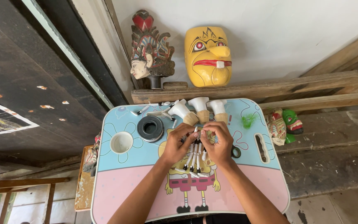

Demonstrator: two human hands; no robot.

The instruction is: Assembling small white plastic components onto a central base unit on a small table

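Two bare hands meet over the middle of a small lap table [270, 182], its top printed with a cartoon in blue and pink. At the far side, against a white wall, stand a large yellow mask [207, 56] and, to its left, a carved head with a painted crown [150, 52]. On the table's far edge lie three white puppet pieces [199, 108] with tan bases. The left hand [178, 145] and right hand [219, 143] pinch, fingertips together, a bundle of thin white sticks [194, 155] with dark tips, fanned out towards the near side. A loose pinch could let the sticks scatter off the table. At the left, a round cup recess [121, 142] looks empty; beside it lies a black tape roll [150, 128].
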